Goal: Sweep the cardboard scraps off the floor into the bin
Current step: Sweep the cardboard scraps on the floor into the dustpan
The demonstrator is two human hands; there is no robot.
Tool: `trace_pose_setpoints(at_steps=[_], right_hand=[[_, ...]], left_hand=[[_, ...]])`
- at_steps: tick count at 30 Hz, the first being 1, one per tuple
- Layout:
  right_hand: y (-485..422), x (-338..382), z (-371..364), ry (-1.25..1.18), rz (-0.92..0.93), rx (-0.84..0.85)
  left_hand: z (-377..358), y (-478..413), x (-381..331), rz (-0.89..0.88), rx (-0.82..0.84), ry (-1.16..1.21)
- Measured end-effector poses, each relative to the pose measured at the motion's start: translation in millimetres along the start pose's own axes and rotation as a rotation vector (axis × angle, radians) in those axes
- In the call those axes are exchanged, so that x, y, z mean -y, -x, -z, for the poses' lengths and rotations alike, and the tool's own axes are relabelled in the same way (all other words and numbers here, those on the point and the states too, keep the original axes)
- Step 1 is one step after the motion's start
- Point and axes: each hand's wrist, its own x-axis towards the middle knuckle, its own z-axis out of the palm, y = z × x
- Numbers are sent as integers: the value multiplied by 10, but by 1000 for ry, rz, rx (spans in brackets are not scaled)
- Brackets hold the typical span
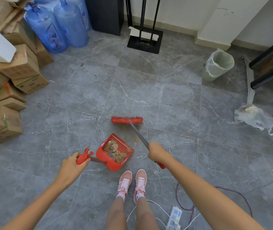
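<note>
A red dustpan (109, 163) sits low over the grey floor just ahead of my pink shoes, with several brown cardboard scraps (114, 151) lying in it. My left hand (72, 163) grips the dustpan's red handle end. My right hand (156, 152) holds the grey shaft of a red broom, whose head (126, 120) rests on the floor beyond the pan. The bin (218, 64), pale green with a clear liner, stands at the far right and looks empty.
Stacked cardboard boxes (8, 90) line the left side, with blue water jugs (56, 25) behind them. A black stand base (145, 39) is at the back, black tubes (271, 63) and a crumpled plastic bag (255, 118) at the right. A power strip (174, 217) with cables lies near my feet.
</note>
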Motion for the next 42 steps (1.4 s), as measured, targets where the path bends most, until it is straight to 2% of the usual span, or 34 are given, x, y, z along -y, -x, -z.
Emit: trace_pose_setpoints(at_steps=[4,9,17,24,32,42], right_hand=[[-120,22,-179,164,28,-16],[29,-337,-334,278,-18,-47],[366,-975,-416,247,-135,5],[552,-1281,-245,-19,-164,85],[687,-1399,7,-427,-253,16],[564,-1456,33,-745,-448,-30]], left_hand=[[-6,-11,33,-7,-8,16],[-10,-18,20,-11,-1,1],[33,-98,-167,-73,10,-67],[170,-121,-246,-121,36,-125],[431,-284,-381,-231,68,-220],[333,-653,-509,-379,185,-359]])
